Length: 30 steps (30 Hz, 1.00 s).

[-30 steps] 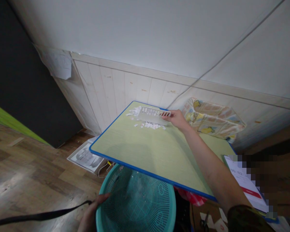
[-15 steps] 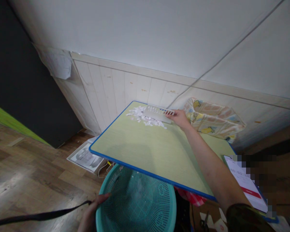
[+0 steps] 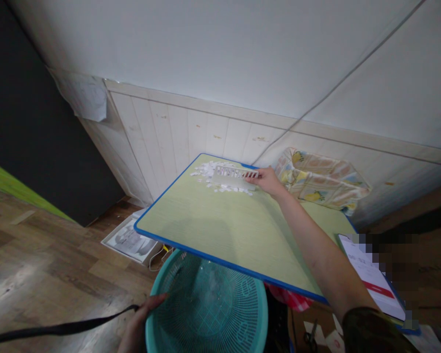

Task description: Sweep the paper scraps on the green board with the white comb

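My right hand point(image 3: 266, 181) is closed on the right end of a flat white slotted plastic piece point(image 3: 230, 179), kind unclear. The piece stands at the far left of the table, over a spread of small white paper scraps point(image 3: 206, 170). Scraps show behind it and along its lower edge. At the lower left, my left hand point(image 3: 141, 314) grips the rim of a teal plastic basket point(image 3: 261, 314), thumb over the edge and other fingers hidden. That basket sits below the near edge of the green table point(image 3: 213, 225). A dark strap point(image 3: 62, 328) reaches this hand; its hold on it is unclear.
A patterned fabric bin point(image 3: 323, 181) stands at the table's back right, against the wall. A phone or tablet point(image 3: 369, 279) with a lit screen lies at the right edge. A picture-printed box point(image 3: 130, 240) is on the floor, left. Scissors point(image 3: 311, 336) lie below right.
My right hand has shifted slightly left and nearer with the slotted piece, which now stands lower over the scraps. My left hand and the basket stay put.
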Each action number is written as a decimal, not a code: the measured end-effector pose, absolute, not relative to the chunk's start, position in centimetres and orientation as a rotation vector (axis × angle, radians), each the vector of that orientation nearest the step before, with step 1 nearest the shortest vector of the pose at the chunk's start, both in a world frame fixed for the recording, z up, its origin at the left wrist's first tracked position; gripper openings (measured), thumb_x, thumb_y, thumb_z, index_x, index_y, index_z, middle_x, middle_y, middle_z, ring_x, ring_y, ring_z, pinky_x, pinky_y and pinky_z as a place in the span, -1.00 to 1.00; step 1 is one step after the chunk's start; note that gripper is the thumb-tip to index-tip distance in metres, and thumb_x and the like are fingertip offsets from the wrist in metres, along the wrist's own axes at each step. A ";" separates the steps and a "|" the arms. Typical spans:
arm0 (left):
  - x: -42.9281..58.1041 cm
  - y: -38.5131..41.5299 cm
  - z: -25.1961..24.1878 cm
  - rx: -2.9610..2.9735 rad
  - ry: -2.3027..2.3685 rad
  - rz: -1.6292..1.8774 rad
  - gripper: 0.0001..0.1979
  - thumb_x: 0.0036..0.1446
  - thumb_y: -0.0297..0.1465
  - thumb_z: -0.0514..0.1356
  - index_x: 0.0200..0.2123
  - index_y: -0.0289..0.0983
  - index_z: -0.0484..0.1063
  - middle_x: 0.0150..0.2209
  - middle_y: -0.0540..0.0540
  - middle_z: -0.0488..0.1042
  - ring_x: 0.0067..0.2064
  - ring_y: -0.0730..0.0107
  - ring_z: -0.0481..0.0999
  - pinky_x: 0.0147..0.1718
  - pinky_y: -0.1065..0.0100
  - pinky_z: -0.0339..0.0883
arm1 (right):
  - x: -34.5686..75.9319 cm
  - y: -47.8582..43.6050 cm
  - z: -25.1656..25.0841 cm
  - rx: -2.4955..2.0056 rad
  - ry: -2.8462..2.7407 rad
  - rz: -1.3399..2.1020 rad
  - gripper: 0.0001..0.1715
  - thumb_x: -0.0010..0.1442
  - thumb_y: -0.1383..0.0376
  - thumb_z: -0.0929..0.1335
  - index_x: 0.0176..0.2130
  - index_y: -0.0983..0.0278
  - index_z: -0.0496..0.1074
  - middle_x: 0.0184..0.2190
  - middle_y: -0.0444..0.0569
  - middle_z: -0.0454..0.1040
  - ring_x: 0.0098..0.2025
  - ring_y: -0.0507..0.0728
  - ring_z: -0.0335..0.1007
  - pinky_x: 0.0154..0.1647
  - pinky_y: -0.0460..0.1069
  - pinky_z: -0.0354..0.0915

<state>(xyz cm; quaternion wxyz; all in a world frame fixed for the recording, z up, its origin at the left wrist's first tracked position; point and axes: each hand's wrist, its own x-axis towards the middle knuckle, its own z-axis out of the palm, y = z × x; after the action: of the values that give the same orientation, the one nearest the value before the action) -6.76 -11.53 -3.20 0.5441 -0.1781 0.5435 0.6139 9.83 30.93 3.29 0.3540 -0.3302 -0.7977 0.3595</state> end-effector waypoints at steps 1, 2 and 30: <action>-6.8 -11.5 -3.2 -0.424 1.286 1.458 -0.18 -0.06 -0.55 0.41 0.32 -0.50 0.36 -0.28 -0.28 0.77 -0.16 -0.29 0.73 -0.15 -0.02 0.65 | 9.8 30.9 3.3 -0.852 -2.067 0.928 -0.50 -0.13 -0.03 0.57 -0.35 0.33 0.68 -0.51 -0.07 0.56 -0.41 0.16 0.44 -0.39 -0.01 0.32; -6.8 -11.5 -3.2 -0.425 1.282 1.459 -0.20 -0.06 -0.54 0.42 0.30 -0.47 0.38 -0.27 -0.27 0.77 -0.17 -0.29 0.74 -0.15 -0.02 0.65 | 9.8 30.9 3.3 -0.851 -2.070 0.926 -0.50 -0.14 -0.03 0.57 -0.35 0.33 0.68 -0.51 -0.07 0.56 -0.42 0.16 0.43 -0.39 -0.01 0.31; -6.7 -11.6 -3.0 -0.399 1.234 1.465 -0.34 0.02 -0.53 0.39 0.23 -0.51 0.44 -0.42 -0.22 0.76 -0.21 -0.24 0.75 -0.14 0.00 0.63 | 8.3 28.3 4.5 -0.719 -2.205 1.135 -0.48 -0.13 -0.01 0.58 -0.29 0.34 0.70 -0.49 -0.10 0.58 -0.45 0.10 0.39 -0.39 -0.03 0.28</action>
<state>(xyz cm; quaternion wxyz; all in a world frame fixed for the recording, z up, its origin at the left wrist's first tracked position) -6.73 -11.62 -2.97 0.5584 -0.1692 0.5230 0.6213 8.34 28.28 4.54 0.2762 -0.2676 -0.8207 0.4225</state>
